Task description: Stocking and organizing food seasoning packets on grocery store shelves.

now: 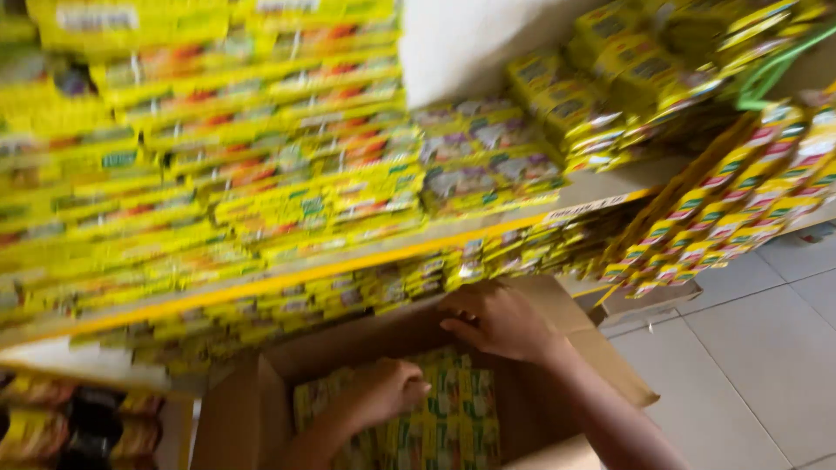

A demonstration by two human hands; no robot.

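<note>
Head view, tilted and motion-blurred. I see both hands down in an open cardboard box (252, 409) that stands on the floor below a shelf (366, 257).

Left hand (383, 392): fingers curled down onto the top layer of yellow-and-green packets (453, 418) in the box. The grip looks closed over the packets, but blur keeps me from saying whether it has one pinched or only presses on them. I call it undecided.

Right hand (496, 322): sits higher and farther back, at the box's rear edge, just under the shelf lip. Fingers are bent and point left, toward the lower shelf row. Whether they hold anything I cannot tell.

Key relation: the packets lie directly beneath the left hand, touching it, and below and to the near-left of the right hand. The left hand is clearly the nearer. The packet layer runs lengthwise from the shelf side toward me.

Containers: the box is filled across its visible floor with packets lying flat, side by side, flaps folded outward. The shelf above carries dense stacks of similar yellow packs (261, 174); more strips of them hang at right (731, 209). Pale tiled floor (758, 348) to the right of the box.
</note>
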